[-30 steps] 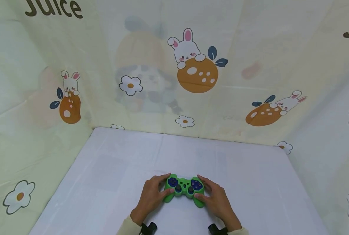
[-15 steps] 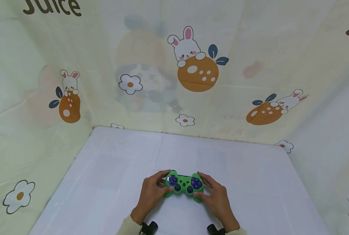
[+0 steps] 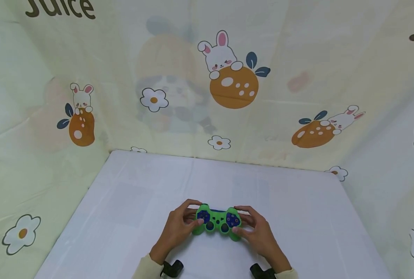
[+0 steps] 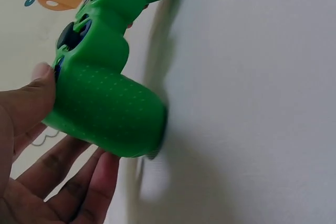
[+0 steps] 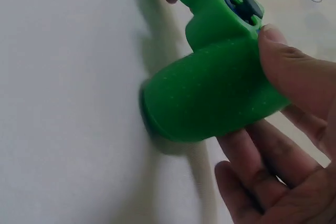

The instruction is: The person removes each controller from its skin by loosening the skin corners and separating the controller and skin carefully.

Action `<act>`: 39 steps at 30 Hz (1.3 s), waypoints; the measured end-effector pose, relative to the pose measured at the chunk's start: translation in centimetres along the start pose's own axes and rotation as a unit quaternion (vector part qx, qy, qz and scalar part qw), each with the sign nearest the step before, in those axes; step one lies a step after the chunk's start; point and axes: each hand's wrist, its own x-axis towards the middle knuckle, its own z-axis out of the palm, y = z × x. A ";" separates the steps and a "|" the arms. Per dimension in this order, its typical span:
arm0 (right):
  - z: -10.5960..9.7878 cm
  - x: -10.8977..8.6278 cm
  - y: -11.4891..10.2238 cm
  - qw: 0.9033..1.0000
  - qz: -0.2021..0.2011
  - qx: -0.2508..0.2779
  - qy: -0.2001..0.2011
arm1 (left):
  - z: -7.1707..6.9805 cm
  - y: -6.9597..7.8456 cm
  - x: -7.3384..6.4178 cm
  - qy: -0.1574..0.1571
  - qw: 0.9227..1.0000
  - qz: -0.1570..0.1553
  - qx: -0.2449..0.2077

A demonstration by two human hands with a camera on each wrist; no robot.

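Note:
A green game controller (image 3: 217,219) with dark blue button areas and two black thumbsticks is held between both hands, close over the white table. At its left end, my left hand (image 3: 180,224) grips it, thumb on the face and index finger at the top edge. My right hand (image 3: 257,232) grips the other end the same way. In the left wrist view the dotted green handle (image 4: 107,108) points down toward the table, with the other fingers under and behind it. The right wrist view shows the right handle (image 5: 210,90) between thumb and curled fingers.
The white tabletop (image 3: 151,182) stretches out around the hands. A pale curtain (image 3: 263,128) printed with rabbits, oranges and flowers encloses it at the back and sides. Black wrist cameras (image 3: 173,268) sit at both cuffs.
The controller has risen slightly in the head view and its handles have tilted. Both hands keep hold of it, their wrists a little farther apart than half a second ago.

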 end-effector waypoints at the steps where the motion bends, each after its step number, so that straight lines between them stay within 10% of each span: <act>1: -0.1 0.0 0.0 1.000 0.000 0.006 -0.010 | -0.1 0.1 0.0 -0.005 1.000 0.000 0.002; 12: -1.0 0.2 -0.2 0.998 -0.021 -0.010 -0.064 | -1.0 0.6 0.3 -0.052 0.998 -0.001 0.029; 30: -0.7 -0.1 -0.2 0.997 -0.063 -0.033 0.011 | -0.3 1.2 0.3 0.002 1.000 0.019 0.002; 39: -1.3 0.1 -0.1 0.989 -0.119 -0.079 -0.030 | -0.9 1.3 0.6 -0.033 0.999 0.034 0.012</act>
